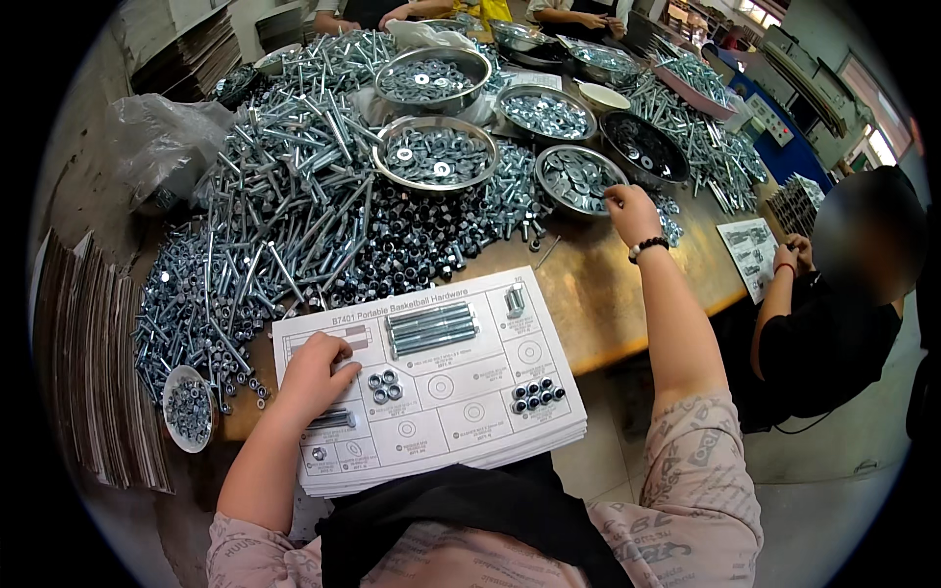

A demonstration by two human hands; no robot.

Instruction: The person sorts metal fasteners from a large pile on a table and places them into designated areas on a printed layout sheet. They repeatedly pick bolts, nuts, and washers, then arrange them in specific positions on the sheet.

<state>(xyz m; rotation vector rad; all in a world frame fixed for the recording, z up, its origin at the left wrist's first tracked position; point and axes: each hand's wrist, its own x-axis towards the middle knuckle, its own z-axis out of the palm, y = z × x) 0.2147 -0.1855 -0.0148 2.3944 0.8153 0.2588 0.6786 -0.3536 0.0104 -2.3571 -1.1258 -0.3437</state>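
Observation:
A stack of printed hardware sheets (436,384) lies in front of me at the table's near edge. My left hand (319,372) rests on its left side, thumb and fingers apart, just above some short bolts (335,419). On the top sheet lie a row of long bolts (431,328), a cluster of nuts (384,386), dark-centred lock nuts (538,394) and a short bolt group (515,300). My right hand (633,216) is at the right rim of a steel bowl of flat washers (573,179). Its fingers are pinched together; what they hold is hidden.
A big heap of long bolts (294,176) covers the table's left, with loose lock nuts (421,240) before it. Several bowls stand farther back, including a washer bowl (436,157). Cardboard sheets (93,363) stand at left. A co-worker (833,304) sits at right; others work opposite.

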